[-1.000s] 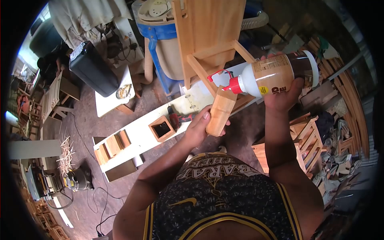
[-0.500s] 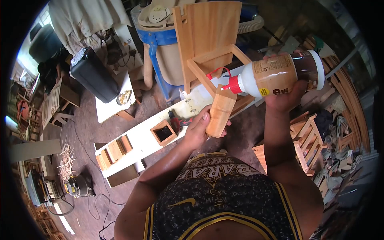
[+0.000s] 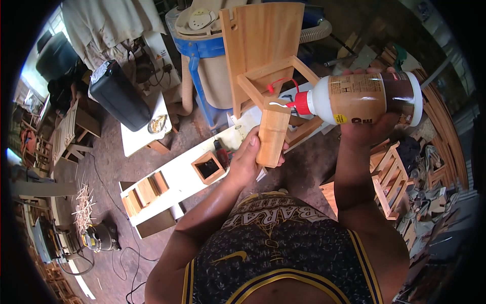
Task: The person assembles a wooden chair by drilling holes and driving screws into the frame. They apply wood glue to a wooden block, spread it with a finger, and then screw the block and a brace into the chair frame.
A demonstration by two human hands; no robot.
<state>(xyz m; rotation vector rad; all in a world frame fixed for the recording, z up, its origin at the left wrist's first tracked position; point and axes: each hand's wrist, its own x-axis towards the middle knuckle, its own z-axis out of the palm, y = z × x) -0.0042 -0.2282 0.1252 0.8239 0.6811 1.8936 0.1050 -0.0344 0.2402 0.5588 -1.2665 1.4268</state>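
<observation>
My left hand (image 3: 249,158) is closed around a short wooden block (image 3: 274,137), tilted with its far end up. A line of white glue (image 3: 278,104) lies across that end. My right hand (image 3: 368,127) grips a large glue bottle (image 3: 357,99) on its side, brown-labelled with a white base. Its red nozzle (image 3: 302,103) points left and its tip is at the glue line on the block. The small red cap (image 3: 271,88) hangs from its strap above the nozzle.
A long white bench (image 3: 177,188) holds an open square wooden box (image 3: 208,167), several wood pieces (image 3: 147,191) and a red drill (image 3: 221,153). Behind stand a wooden panel with legs (image 3: 263,45) and a blue machine (image 3: 200,48). A black jerrycan (image 3: 121,96) is at left.
A white line of glue now shows on the block's end. The bottle has shifted slightly right, and the block slightly left and up. The cap has swung.
</observation>
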